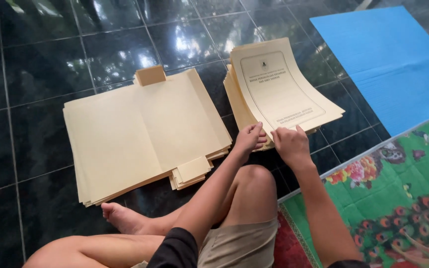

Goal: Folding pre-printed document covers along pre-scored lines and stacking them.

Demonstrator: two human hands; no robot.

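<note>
- A person is sitting cross-legged on a glossy dark tiled floor (35,44); a patterned floral mat (403,198) is lying at 4 o'clock.
- A blue sheet (393,59) is lying at 2 o'clock, beyond the mat.
- An opened stack of cream folders (140,134) is lying at 10 o'clock; a closed cream folder pile (284,89), its cover carrying a framed dark print, is lying at 12 o'clock.
- The left hand (249,139) and right hand (290,144) are resting close together, fingers curled and pinching the closed pile's near edge.
</note>
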